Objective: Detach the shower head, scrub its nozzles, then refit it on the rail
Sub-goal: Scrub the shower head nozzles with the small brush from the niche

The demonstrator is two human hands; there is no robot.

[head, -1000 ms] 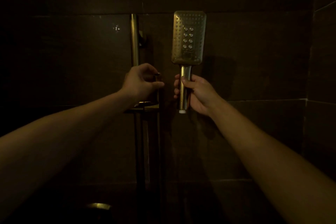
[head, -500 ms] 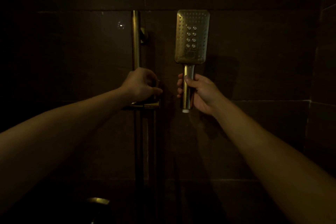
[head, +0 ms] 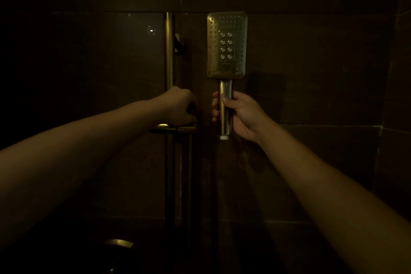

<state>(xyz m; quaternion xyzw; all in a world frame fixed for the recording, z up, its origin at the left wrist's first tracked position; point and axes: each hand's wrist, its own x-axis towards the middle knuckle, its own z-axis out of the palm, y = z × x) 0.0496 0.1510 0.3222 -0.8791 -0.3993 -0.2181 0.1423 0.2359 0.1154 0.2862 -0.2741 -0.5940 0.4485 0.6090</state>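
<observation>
A brass, rectangular shower head (head: 227, 45) stands upright with its nozzle face toward me, free of the rail. My right hand (head: 239, 115) is closed around its handle, whose white end shows below the fist. The vertical brass rail (head: 169, 51) runs down the dark tiled wall to the left. My left hand (head: 180, 107) is curled on the holder (head: 175, 127) at the rail; what its fingers grip is hidden in the dark.
Dark tiles cover the wall, with a corner at the far right (head: 382, 127). A wall bracket (head: 179, 43) fixes the rail higher up. A round brass fitting (head: 119, 243) glints at the bottom left. A thin hose or pipe (head: 190, 173) drops beside the rail.
My left hand has sunk a little and closed tighter on the holder. The shower head in my right hand stays almost where it was.
</observation>
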